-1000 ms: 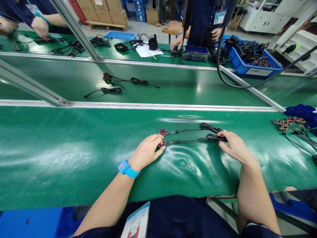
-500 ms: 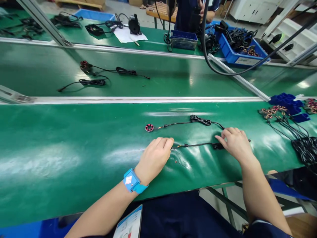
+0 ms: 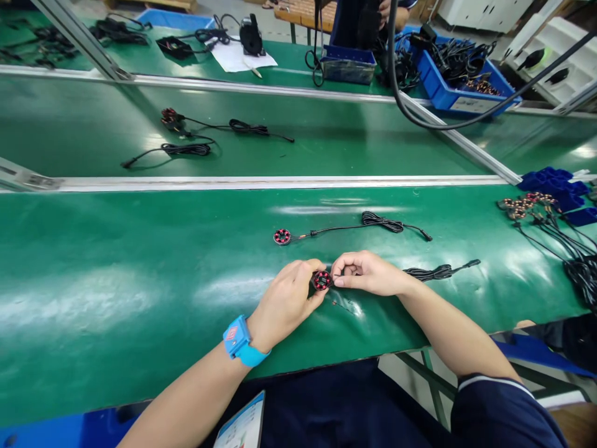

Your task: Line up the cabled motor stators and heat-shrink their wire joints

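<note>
My left hand (image 3: 285, 305), with a blue wrist strap (image 3: 239, 339), grips a small round motor stator (image 3: 321, 280) with red and black segments between thumb and fingers. Close against its right side, my right hand (image 3: 368, 272) is closed in a pinch at the stator's wire leads; the fingers partly hide them. From beneath the right hand a bundled black cable (image 3: 436, 272) runs to the right along the green mat. Behind both hands lies a second stator (image 3: 282, 236), joined to its own coiled black cable (image 3: 382, 222).
A heap of copper-wound stators (image 3: 529, 204) with black cables lies at the right by blue bins (image 3: 553, 182). More cabled parts (image 3: 186, 148) rest beyond the metal rail (image 3: 280, 182). A thick black cable (image 3: 448, 126) hangs at upper right. Another person (image 3: 359, 25) stands opposite.
My right hand has moved left from the cable's far end to the stator's leads. The stator, hidden under my left hand before, now shows between the fingers.
</note>
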Demonstrator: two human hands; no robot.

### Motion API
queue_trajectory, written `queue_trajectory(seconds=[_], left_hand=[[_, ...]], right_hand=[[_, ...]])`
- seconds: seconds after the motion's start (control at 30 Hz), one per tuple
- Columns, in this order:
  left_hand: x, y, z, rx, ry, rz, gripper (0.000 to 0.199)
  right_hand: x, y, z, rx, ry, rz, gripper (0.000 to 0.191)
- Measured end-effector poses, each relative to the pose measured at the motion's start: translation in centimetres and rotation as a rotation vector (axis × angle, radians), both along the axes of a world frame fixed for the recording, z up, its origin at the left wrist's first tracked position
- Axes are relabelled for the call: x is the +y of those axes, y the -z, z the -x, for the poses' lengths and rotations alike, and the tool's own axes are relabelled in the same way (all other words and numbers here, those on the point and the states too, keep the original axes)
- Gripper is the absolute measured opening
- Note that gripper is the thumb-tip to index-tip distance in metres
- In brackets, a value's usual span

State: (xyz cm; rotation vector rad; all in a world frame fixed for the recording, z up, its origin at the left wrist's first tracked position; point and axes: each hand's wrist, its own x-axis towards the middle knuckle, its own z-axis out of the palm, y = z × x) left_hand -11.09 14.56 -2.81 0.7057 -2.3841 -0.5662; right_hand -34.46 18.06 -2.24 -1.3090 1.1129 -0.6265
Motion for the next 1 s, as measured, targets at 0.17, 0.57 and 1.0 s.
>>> queue_trajectory(seconds=[0.17,0.57,1.0], left_hand=[[0.3,0.3,0.2,0.067,0.021,-0.088,0.044],[0.2,-0.2,0.4,-0.042,0.065,-0.075,0.020],[-1.4,0.0,-0.3,-0.249,0.132,-0.204,0.026]], right_hand=[[0.2,-0.3,0.3,-0.255,0.018,-0.201,0.033],[0.4,0.4,0.0,-0.294,-0.012,-0.190,0.028],[0.5,-1.6,1.3,0.216,-0.091,0.111,0.048]])
